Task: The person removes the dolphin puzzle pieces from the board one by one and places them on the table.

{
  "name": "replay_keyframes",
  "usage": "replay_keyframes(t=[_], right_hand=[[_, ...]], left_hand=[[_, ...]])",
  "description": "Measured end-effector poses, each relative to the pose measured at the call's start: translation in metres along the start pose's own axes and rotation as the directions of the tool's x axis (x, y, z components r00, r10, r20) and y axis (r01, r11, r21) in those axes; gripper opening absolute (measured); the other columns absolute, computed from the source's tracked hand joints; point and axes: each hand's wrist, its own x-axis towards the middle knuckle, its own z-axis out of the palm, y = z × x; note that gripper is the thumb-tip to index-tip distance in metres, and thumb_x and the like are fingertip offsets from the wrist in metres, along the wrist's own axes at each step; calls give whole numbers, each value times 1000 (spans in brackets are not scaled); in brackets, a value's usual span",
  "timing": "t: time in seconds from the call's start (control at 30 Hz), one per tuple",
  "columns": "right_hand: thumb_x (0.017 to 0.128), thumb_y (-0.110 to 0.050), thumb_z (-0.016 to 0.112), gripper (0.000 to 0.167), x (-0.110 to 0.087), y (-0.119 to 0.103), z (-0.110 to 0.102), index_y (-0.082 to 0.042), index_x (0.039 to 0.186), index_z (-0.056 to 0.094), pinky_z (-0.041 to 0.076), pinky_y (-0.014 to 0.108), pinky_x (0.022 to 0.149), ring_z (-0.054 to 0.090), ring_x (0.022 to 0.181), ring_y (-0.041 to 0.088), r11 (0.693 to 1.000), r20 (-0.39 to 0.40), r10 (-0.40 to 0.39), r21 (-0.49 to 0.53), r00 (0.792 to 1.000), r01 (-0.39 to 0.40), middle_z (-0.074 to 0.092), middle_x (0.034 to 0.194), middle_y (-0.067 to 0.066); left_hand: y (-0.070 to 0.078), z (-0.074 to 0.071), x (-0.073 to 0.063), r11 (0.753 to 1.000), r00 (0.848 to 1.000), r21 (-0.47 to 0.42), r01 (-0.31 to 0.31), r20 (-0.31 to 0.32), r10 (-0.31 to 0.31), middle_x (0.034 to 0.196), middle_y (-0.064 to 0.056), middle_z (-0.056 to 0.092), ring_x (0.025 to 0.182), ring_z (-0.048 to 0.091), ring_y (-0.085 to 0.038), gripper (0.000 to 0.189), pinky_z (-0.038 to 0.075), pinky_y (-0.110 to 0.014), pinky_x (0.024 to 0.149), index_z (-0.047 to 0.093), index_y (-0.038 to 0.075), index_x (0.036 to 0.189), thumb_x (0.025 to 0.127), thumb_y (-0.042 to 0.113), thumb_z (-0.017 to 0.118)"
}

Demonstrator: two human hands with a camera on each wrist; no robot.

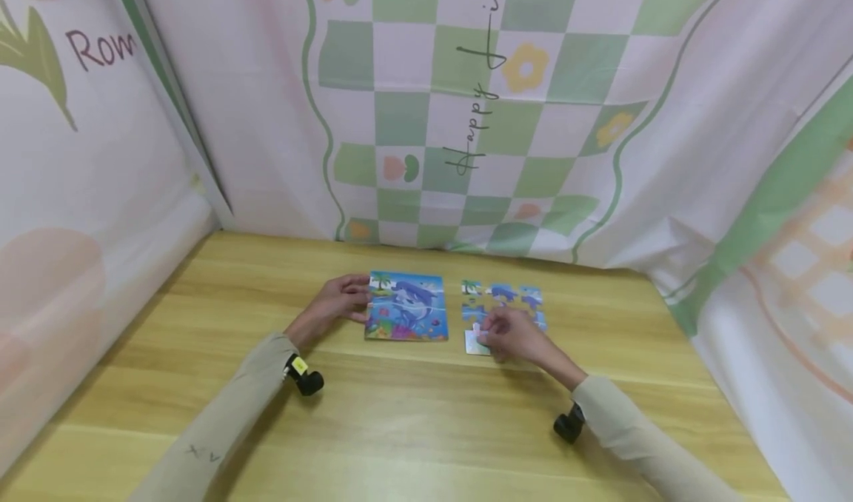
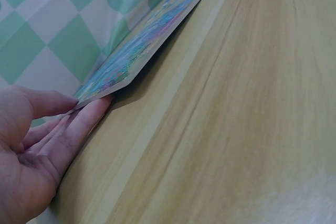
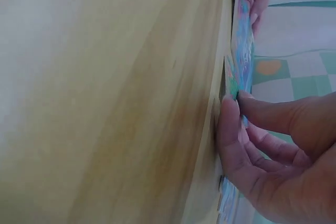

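Observation:
A square dolphin picture card [image 1: 408,306] with a blue sea scene is near the middle of the wooden table. My left hand [image 1: 340,300] pinches its left edge, thumb on top and fingers underneath. In the left wrist view the card [image 2: 142,45] slants, its near edge raised off the wood. To its right, puzzle pieces [image 1: 503,292] with matching dolphin and palm pictures form a partial layout. My right hand [image 1: 516,335] pinches a jigsaw piece [image 1: 475,343] between thumb and forefinger at the layout's lower left corner. Part of the layout is hidden behind this hand.
The wooden table [image 1: 413,420] extends in front of both forearms. Behind it hangs a green-and-white checked curtain [image 1: 466,117], and patterned cloth [image 1: 87,191] stands along the left side. A small black camera is strapped at each wrist.

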Motion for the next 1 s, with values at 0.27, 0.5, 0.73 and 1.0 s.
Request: replay_keyframes(t=[0.27,0.5,0.73,1.0], right_hand=[[94,-1,74,12,3,-2,0,5,98,64,63,28,50,62,60,17,994,-21,3,-109,1000,-6,68,83,13],[93,-3,76,15,3,-3,3,4,95,62,60,25,46,58,57,15,993,-16,33,-110,999,-34,66,81,11],[93,-10,79,19,7,0,4,-1,94,63,56,22,45,56,58,14,987,-48,59,-146,997,-65,64,81,8],[92,-13,81,23,8,2,2,-1,95,61,59,26,47,57,57,15,988,-52,82,-126,995,-88,62,80,8]], left_hand=[[0,2,2,1000,1000,3,-11,6,11,138,-29,57,92,70,-21,57,69,-31,81,41,-4,154,101,-1,62],[1,0,1,1000,1000,4,-16,16,16,140,-29,54,95,69,-22,58,69,-31,81,40,-4,155,102,0,62],[-1,0,2,1000,1000,6,-15,10,15,140,-28,55,98,68,-23,58,69,-32,81,41,-3,155,102,1,63],[-1,1,0,1000,1000,5,-13,4,13,140,-28,55,97,68,-22,58,69,-31,80,41,-3,154,101,0,64]])
